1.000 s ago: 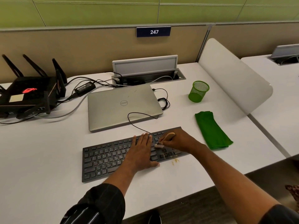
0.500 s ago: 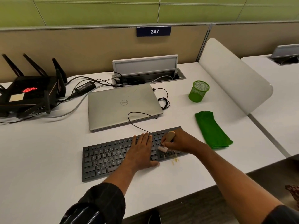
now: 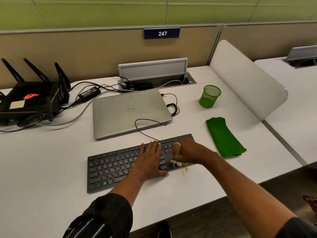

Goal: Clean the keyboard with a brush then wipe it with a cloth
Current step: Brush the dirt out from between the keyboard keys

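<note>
**Head camera: brush at work on the keyboard, cloth lying aside**

Just below the centre of the frame, a black keyboard (image 3: 109, 169) lies on the white desk (image 3: 51, 169), tilted so that its right end sits higher in the picture. The left hand (image 3: 151, 160) lies flat on the keys near the middle of the board, with its fingers straight and close together and its thumb against the front edge. The right hand (image 3: 190, 152) is curled round the pale wooden handle of a brush (image 3: 177, 148), which stands nearly upright. Its light bristles meet the keys near the board's front edge at the right end. They look splayed against the keys, though blur makes that hard to judge. A few yellowish crumbs (image 3: 185, 170) lie on the desk just beside that front edge.

The folded green cloth (image 3: 224, 136) lies flat on the desk at centre right, near the keyboard's end and apart from both hands. Above the cloth stands a green mesh cup (image 3: 210, 96). A closed silver laptop (image 3: 128, 112) sits above the keyboard, and the keyboard's thin black cable loops across its lid. A black router (image 3: 30, 100) with upright antennas fills the left edge of the frame.
</note>
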`<act>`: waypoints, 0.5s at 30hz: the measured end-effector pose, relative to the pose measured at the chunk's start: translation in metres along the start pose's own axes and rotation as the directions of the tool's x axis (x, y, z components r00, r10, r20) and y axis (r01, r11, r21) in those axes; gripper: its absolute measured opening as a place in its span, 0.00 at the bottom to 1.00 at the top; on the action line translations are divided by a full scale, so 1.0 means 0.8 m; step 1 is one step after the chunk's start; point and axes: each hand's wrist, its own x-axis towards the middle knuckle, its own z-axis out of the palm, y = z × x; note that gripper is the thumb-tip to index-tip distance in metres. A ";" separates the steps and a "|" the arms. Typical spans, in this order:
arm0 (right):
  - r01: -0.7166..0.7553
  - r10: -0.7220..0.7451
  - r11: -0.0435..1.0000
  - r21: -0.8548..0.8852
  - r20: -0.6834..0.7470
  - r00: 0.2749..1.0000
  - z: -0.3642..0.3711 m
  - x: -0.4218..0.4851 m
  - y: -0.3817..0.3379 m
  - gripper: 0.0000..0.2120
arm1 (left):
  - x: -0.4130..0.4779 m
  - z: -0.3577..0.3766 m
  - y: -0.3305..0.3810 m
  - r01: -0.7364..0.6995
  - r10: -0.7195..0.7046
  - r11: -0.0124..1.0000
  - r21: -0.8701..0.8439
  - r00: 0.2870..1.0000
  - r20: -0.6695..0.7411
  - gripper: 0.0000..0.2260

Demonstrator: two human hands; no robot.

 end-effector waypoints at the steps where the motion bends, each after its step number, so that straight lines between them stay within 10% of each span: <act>1: 0.001 -0.001 1.000 0.010 -0.023 1.000 0.003 -0.002 0.001 0.06 | 0.000 0.000 0.000 0.001 -0.001 1.000 -0.002 1.000 0.001 0.54; 6: -0.060 0.106 0.977 0.205 -0.222 0.969 0.017 -0.014 0.004 0.04 | 0.000 0.001 0.001 0.002 -0.002 1.000 0.000 1.000 0.001 0.54; 15: -0.166 0.159 0.962 0.219 0.051 0.986 0.013 -0.028 -0.002 0.01 | 0.002 0.003 0.001 0.001 -0.001 1.000 0.012 1.000 -0.002 0.53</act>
